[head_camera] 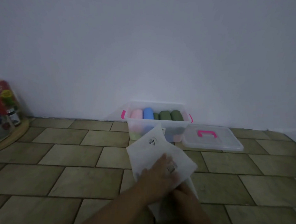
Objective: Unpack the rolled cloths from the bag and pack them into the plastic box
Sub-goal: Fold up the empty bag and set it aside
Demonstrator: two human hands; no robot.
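A clear plastic box (175, 129) with pink side latches stands on the tiled floor against the wall. In it lie several rolled cloths: a pink roll (136, 113), a blue roll (148, 113) and green rolls (165, 115) on top, more showing dimly through the front wall. In front of the box lies a flat white bag (148, 151) with a dark logo. My left hand (159, 175) rests on the bag with its fingers spread and fairly straight. My right hand (184, 196) is below it, at the bag's near edge, its fingers partly hidden by the left hand and the bag.
The box's clear lid (227, 145) with a pink handle lies flat on the floor to the right of the box. At the far left a round wooden board (14, 135) carries colourful jars. The pale wall runs behind everything.
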